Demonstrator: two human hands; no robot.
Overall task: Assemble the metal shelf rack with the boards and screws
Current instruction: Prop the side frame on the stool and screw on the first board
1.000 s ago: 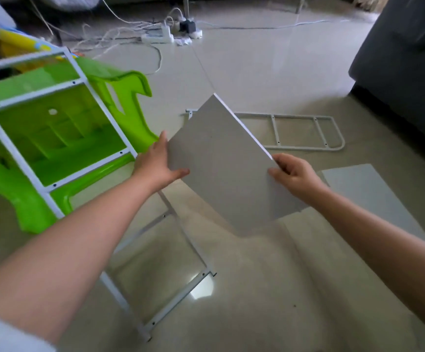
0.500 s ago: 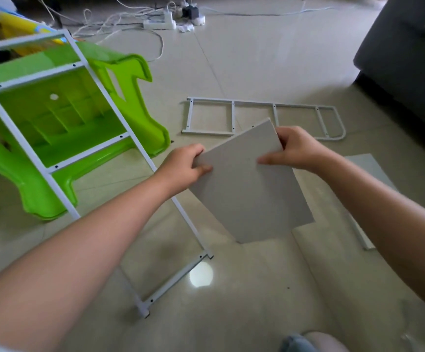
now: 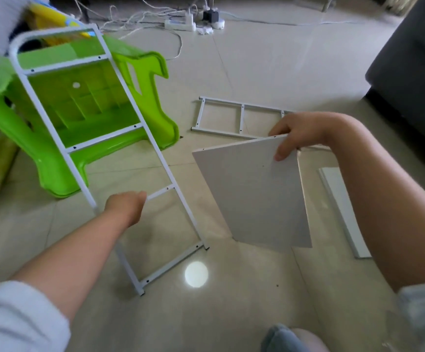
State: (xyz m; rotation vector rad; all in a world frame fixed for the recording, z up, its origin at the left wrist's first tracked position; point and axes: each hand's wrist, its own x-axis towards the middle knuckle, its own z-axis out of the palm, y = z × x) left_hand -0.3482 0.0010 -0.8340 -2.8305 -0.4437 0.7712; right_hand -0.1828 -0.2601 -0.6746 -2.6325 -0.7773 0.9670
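**Board pinched, frame rung gripped**

The right hand (image 3: 300,133) is pinching the grey shelf board's (image 3: 257,194) top corner, tilting it above the floor. The left hand (image 3: 126,208) is seemingly curling around a rung of the leaning white side frame (image 3: 119,87); its fingers are hidden.

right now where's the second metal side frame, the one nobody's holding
In the head view it lies flat on the floor at upper centre, second side frame, just right of the green plastic chair and partly hidden behind the right hand gripping the board.
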